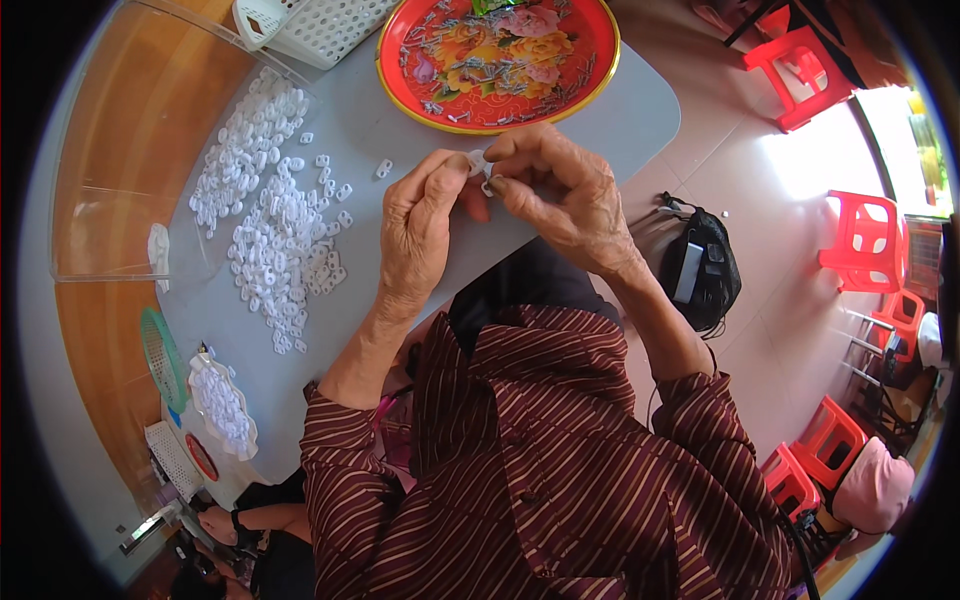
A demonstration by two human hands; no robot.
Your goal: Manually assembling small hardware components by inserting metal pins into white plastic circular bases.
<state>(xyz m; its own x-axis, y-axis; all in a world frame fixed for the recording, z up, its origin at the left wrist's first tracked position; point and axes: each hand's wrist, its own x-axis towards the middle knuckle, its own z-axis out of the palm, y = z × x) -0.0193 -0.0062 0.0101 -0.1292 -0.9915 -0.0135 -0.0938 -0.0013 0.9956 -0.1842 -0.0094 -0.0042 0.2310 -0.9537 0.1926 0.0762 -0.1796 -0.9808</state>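
Observation:
My left hand (418,222) pinches a small white plastic piece (477,160) between thumb and fingers, above the near edge of the grey table (350,115). Close against that piece, my right hand (572,200) has its thumb and forefinger closed on a tiny metallic-looking part (488,183), mostly hidden by the fingertips. Left of my hands lies a large heap of white two-holed plastic pieces (270,250), with one loose piece (384,168) nearer to me. Just beyond my hands sits a red flowered tray (455,122) with a gold rim, holding many small metallic parts.
A white perforated basket (325,40) stands at the far left beside a clear plastic panel (110,200). A scalloped dish (248,445) of white pieces is at lower left, near another person's arm (275,517). A black mesh bag (705,265) and red stools (865,235) are on the right.

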